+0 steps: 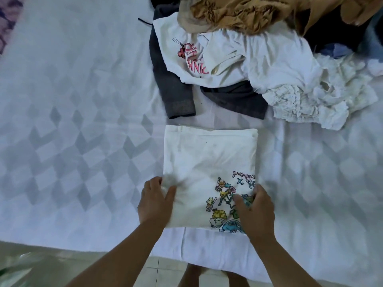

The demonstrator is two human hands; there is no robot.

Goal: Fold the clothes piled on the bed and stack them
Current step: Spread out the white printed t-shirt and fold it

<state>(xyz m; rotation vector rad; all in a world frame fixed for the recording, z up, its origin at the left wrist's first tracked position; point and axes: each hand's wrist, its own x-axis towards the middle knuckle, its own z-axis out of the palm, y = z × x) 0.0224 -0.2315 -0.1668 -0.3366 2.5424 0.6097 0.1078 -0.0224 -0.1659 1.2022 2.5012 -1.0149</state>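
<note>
Your left hand (155, 200) and right hand (256, 210) each grip, fingers curled, a near corner of the folded shirt (209, 162) lying on the bed (72, 131), long axis running near-to-far, pile (259, 59) beyond.

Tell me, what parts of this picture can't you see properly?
- Head view: the fingertips of the left hand and right hand are tucked under the folded white shirt.
- The shirt's cartoon print is partly covered by the right hand.
- The clothes pile is cut off by the top edge.
</note>
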